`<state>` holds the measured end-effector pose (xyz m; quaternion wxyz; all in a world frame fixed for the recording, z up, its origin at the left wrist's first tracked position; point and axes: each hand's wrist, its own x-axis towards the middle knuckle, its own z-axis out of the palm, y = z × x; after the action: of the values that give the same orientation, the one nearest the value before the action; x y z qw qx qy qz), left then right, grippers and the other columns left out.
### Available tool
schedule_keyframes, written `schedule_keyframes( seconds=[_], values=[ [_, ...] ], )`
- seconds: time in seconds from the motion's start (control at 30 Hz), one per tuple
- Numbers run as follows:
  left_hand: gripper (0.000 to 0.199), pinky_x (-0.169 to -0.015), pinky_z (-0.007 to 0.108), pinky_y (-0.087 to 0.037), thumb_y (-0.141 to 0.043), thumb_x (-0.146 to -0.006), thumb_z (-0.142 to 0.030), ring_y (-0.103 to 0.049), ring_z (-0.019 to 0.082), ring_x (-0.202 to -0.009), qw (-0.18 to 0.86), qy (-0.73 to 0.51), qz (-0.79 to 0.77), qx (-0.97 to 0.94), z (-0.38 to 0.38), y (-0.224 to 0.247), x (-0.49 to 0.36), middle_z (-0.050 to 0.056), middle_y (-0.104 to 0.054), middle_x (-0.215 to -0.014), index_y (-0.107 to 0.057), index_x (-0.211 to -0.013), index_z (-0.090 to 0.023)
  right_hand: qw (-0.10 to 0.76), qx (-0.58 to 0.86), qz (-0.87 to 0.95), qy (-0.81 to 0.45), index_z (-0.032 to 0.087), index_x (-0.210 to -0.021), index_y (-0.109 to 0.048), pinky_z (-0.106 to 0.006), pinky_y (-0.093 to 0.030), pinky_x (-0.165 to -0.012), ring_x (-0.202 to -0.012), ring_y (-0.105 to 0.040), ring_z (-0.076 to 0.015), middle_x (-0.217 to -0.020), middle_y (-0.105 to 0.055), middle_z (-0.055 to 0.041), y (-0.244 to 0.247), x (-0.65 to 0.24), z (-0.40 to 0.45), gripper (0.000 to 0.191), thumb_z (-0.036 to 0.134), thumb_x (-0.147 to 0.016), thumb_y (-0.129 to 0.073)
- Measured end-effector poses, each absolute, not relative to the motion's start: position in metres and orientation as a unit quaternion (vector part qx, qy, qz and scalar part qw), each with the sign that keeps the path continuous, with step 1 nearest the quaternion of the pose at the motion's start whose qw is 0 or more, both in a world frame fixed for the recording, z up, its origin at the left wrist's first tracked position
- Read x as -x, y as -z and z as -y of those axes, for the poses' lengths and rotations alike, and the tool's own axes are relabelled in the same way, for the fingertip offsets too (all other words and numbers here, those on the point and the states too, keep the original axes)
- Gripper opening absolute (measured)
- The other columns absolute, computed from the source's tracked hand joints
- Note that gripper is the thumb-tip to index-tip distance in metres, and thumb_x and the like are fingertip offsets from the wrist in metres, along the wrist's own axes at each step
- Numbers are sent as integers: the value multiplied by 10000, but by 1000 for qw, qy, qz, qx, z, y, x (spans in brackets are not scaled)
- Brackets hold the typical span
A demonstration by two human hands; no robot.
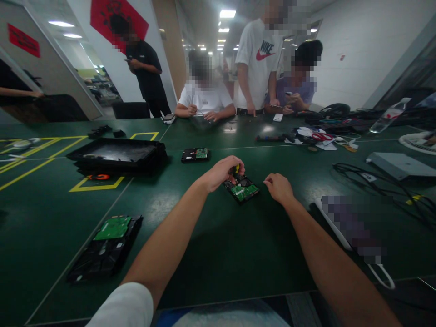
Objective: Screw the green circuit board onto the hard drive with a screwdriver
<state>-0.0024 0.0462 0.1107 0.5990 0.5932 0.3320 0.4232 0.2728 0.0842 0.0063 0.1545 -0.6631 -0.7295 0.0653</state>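
My left hand (223, 173) is closed around a screwdriver (236, 170) with a yellow and black handle, its tip hidden. Under those fingers a hard drive (244, 192) lies flat on the table, green circuit board facing up. Just right of the drive, my right hand (279, 188) hovers apart from it with curled fingers pinched together; whatever they hold, if anything, is too small to make out. Another hard drive (107, 247) with a green board rests left of my forearm. Farther back sits a third hard drive (195, 155).
Black trays (117, 152) are stacked at the left, with an orange object (98, 177) by them. To the right are a phone (352, 227), black cables (384, 186), a grey box (403, 164) and a plastic bottle (390, 116). Several people are across the green table (218, 268).
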Motion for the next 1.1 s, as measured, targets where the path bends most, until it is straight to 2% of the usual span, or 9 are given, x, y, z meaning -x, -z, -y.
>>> schedule_keyframes(
  seconds=[0.27, 0.43, 0.53, 0.67, 0.83, 1.0, 1.1],
  values=[
    [246, -585, 253, -523, -567, -931, -393, -647, 195, -854, 606, -439, -337, -571, -48, -110, 3, 92, -648, -931, -659, -896, -167, 167, 681, 711, -56, 174, -1086, -702, -341, -477, -767, -893, -657, -225, -1049, -688, -109, -9, -272, -81, 216, 319, -1024, -554],
    [233, -492, 214, -443, -578, -903, -378, -674, 202, -873, 587, -464, -359, -558, -53, -106, 5, 88, -644, -946, -671, -905, -165, 195, 690, 696, -30, 171, -999, -689, -345, -469, -753, -869, -677, -241, -936, -725, -97, -12, -271, -81, 159, 282, -995, -575],
    [258, -488, 214, -433, -558, -910, -394, -664, 192, -833, 579, -467, -358, -565, -54, -106, 6, 79, -650, -889, -682, -937, -169, 237, 671, 701, -54, 182, -1018, -680, -330, -486, -776, -882, -681, -224, -974, -731, -80, -11, -270, -81, 108, 236, -952, -615],
    [255, -501, 221, -441, -558, -916, -408, -657, 191, -817, 583, -467, -345, -568, -52, -107, 6, 64, -648, -857, -669, -963, -183, 272, 616, 734, -89, 191, -1080, -682, -321, -498, -830, -914, -677, -204, -1038, -729, -80, -11, -264, -79, 175, 171, -933, -590],
    [240, -515, 231, -453, -570, -913, -403, -652, 193, -826, 596, -468, -333, -561, -52, -106, 4, 66, -651, -875, -661, -944, -183, 263, 575, 769, -95, 196, -1004, -710, -339, -462, -852, -961, -663, -226, -999, -734, -87, -20, -256, -74, 224, 267, -1021, -498],
    [255, -503, 228, -432, -596, -881, -410, -656, 200, -860, 601, -467, -341, -552, -53, -106, 3, 87, -668, -930, -678, -911, -170, 287, 589, 735, -174, 208, -968, -714, -309, -452, -729, -721, -671, -180, -794, -723, -23, -28, -251, -67, 295, 419, -1032, -518],
    [261, -511, 228, -437, -609, -871, -411, -651, 201, -865, 601, -468, -337, -553, -53, -106, 3, 88, -666, -921, -690, -893, -163, 290, 588, 726, -206, 211, -920, -705, -298, -457, -661, -614, -657, -159, -758, -721, -7, -31, -250, -63, 304, 488, -987, -598]
  ],
)
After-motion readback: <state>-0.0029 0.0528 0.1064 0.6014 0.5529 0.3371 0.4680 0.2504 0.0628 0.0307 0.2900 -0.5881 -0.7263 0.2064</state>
